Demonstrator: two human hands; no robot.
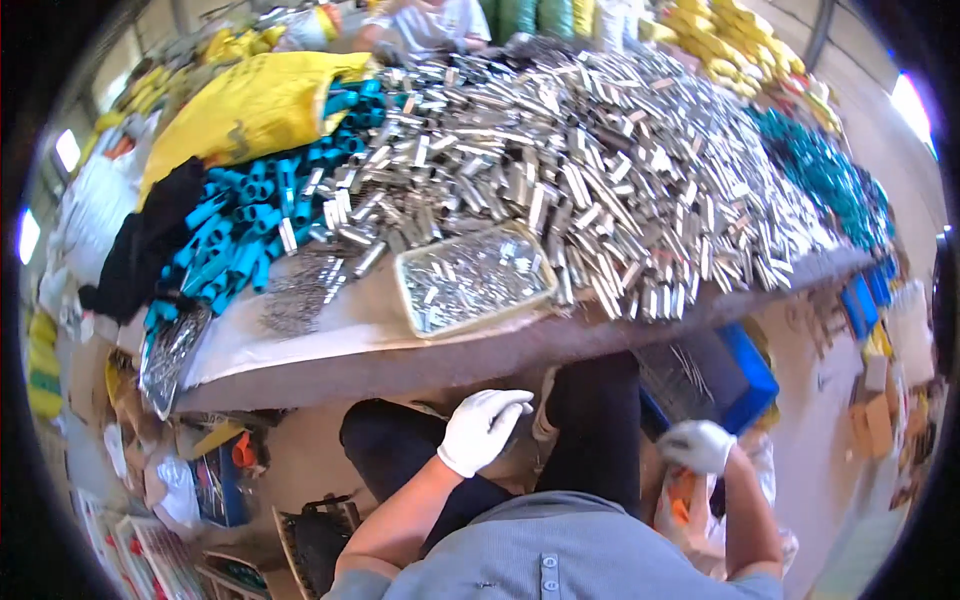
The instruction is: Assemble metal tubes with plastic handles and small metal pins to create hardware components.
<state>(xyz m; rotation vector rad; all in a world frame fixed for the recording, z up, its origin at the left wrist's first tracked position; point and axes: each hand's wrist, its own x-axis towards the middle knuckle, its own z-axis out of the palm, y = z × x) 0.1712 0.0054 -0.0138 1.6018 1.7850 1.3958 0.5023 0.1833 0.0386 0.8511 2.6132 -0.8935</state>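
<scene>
My left hand (480,434), in a white glove, is held above my lap in front of the table edge. Its fingers are curled together, and whatever they may hold is hidden. Over to the right, my right hand (700,447), also white-gloved, hangs low beside the blue crate (757,385) and above a clear plastic bag (760,475) with orange things inside. That hand is smeared by motion, so its fingers do not show clearly. On the table, a pale shallow tray (425,328) holds many small shiny metal pieces. A large heap of silvery metal tubes (620,190) spreads behind it.
Teal tubes (235,235) lie at the left beside a yellow sack (250,105) and a black cloth (150,240). Thin metal pins (298,295) are near the table edge (330,390). Another person (430,25) sits across the table. Teal pieces (825,170) are heaped at the right.
</scene>
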